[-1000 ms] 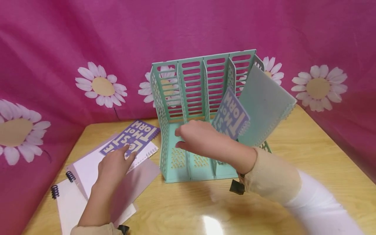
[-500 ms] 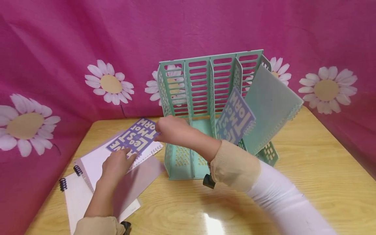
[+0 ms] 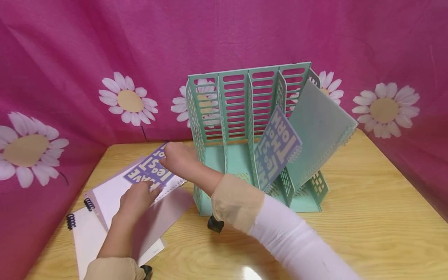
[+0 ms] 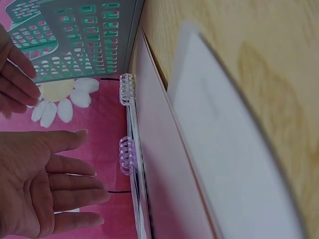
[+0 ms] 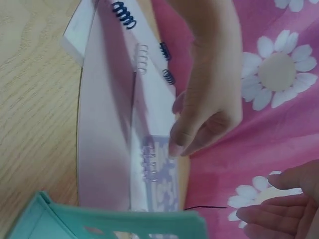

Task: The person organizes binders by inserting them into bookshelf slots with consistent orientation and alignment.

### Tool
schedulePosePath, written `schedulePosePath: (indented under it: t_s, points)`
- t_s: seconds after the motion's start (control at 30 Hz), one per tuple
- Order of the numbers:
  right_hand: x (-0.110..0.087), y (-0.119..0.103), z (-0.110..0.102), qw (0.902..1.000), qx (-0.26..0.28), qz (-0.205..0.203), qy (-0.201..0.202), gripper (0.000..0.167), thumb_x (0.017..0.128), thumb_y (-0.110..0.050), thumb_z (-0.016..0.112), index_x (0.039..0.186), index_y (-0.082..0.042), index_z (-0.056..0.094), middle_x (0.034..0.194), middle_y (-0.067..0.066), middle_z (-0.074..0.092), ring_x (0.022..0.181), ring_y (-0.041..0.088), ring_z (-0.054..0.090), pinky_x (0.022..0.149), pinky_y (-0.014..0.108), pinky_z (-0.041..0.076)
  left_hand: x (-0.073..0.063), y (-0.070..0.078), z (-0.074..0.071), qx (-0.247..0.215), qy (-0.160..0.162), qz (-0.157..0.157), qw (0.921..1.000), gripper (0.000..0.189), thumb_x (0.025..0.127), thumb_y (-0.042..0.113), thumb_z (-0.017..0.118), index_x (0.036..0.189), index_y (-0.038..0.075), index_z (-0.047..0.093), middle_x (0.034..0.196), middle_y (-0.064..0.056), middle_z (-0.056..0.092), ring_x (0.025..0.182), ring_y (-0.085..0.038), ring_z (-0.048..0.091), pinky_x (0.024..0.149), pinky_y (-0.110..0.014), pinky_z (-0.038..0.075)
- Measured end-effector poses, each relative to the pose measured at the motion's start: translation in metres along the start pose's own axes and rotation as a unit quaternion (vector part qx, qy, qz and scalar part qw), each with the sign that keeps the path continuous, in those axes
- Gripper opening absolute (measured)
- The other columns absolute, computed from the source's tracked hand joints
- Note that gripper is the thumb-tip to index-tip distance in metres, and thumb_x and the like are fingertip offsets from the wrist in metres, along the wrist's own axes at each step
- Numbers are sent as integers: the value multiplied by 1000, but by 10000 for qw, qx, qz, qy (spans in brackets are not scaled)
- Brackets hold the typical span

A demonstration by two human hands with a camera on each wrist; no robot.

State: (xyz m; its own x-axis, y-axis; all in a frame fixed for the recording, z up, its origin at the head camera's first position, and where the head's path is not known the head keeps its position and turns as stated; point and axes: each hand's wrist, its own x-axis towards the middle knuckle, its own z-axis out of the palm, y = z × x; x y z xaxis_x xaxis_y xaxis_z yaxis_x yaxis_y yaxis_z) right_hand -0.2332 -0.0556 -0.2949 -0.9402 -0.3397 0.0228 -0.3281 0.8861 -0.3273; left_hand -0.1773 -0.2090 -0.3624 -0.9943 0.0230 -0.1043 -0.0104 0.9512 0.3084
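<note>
A small purple spiral notebook (image 3: 141, 173) with cream lettering lies on larger pale spiral notebooks (image 3: 113, 190) at the left of the table. My left hand (image 3: 134, 200) hovers by its near edge; in the left wrist view the left hand (image 4: 55, 186) has its fingers extended and nothing in them. Above the same notebook's right part is my right hand (image 3: 180, 157), hiding some of the lettering. Loosely spread fingers of the right hand (image 5: 281, 206) show in the right wrist view, holding nothing, with the left hand (image 5: 212, 104) above the stack.
A mint-green file organizer (image 3: 238, 116) with upright dividers stands right of the stack. Leaning in its right compartments are another purple lettered notebook (image 3: 278, 144) and a larger pale green notebook (image 3: 318, 132). A pink daisy-print cloth (image 3: 224, 35) hangs behind the wooden table (image 3: 378, 202).
My right hand has swung left, from in front of the organizer to above the purple notebook on the stack. The left hand has stayed nearly in place.
</note>
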Motion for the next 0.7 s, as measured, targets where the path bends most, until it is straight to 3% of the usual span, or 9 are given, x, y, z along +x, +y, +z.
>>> schedulePosePath:
  t_s: [0.13, 0.33, 0.5, 0.7]
  points:
    - [14, -3, 11, 9995, -60, 323, 17, 23, 100, -35, 65, 96, -16, 77, 104, 1, 79, 87, 16, 71, 69, 35, 58, 1, -1, 2, 35, 13, -10, 10000, 50, 101, 29, 59, 132, -10, 61, 131, -35, 65, 117, -56, 63, 87, -67, 54]
    - [37, -4, 26, 9971, 357, 664, -114, 21, 100, -30, 64, 101, -14, 77, 109, 1, 78, 88, 14, 67, 78, 36, 59, 1, 1, 5, 38, -19, -58, 10000, 49, 102, 27, 58, 135, -9, 61, 134, -32, 64, 119, -56, 63, 89, -66, 54]
    - [53, -3, 38, 9913, 868, 991, -81, 26, 99, -29, 64, 113, -11, 76, 119, 3, 77, 97, 16, 69, 88, 36, 60, 2, 2, 9, 30, 1, -64, 10000, 47, 102, 26, 57, 135, -8, 61, 134, -32, 64, 120, -55, 62, 91, -66, 54]
    - [69, 3, 55, 9895, 669, 1273, 119, 23, 100, -19, 59, 114, -12, 76, 119, 3, 77, 101, 17, 73, 88, 40, 61, 7, 3, 9, 156, 53, -271, 9995, 47, 102, 28, 59, 132, -8, 63, 131, -33, 65, 117, -54, 64, 88, -64, 55]
